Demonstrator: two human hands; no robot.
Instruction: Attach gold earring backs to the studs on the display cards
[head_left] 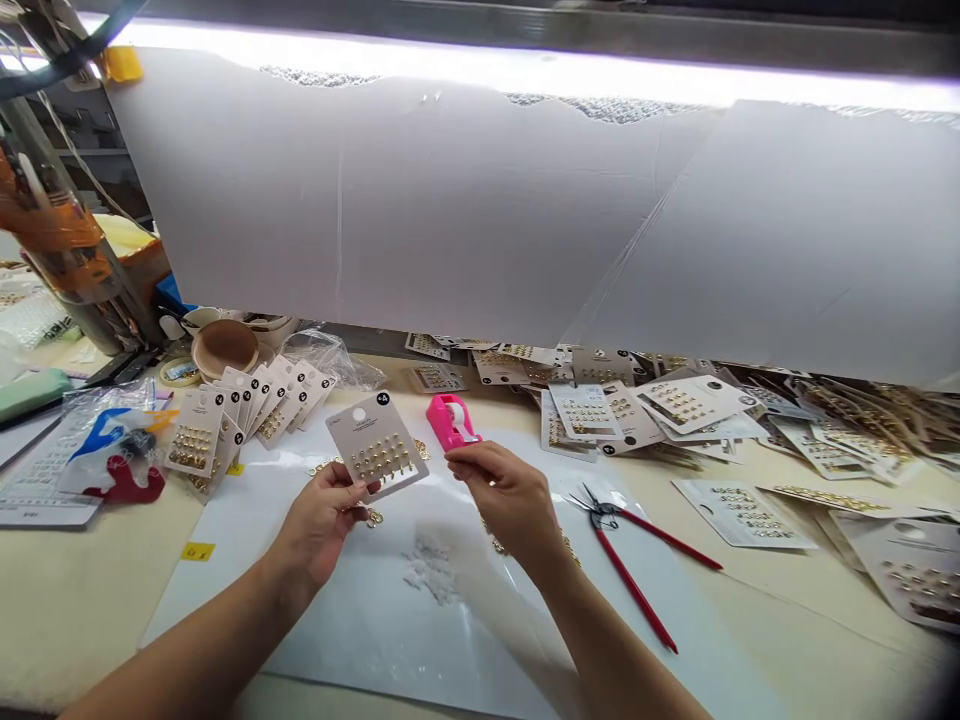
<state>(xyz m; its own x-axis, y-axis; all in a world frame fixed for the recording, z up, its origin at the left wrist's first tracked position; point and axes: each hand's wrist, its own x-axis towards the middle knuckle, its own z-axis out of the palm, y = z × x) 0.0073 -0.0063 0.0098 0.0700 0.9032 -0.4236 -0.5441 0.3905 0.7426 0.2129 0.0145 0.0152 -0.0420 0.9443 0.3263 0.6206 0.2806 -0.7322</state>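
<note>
In my left hand [322, 515] is a grey card of gold earrings [379, 445], pinched at its lower left edge and tilted, with rows of small gold pieces facing me. My right hand [510, 495] is at the front of a pink tape dispenser [448, 422], its thumb and fingers pressed together; whatever lies between the fingertips is too small to make out. Beneath both hands lies a glossy white sheet [360, 620] with small gold pieces partly hidden by the hands. A little pile of clear bits [431, 568] rests between my forearms.
Red-handled pliers [622, 540] lie with jaws apart right of my right hand. Fanned earring cards [259, 400] stand at the left, before a brown bowl [225, 347]. More cards [690, 400] heap up along the back right. A white panel [450, 210] hangs across the back.
</note>
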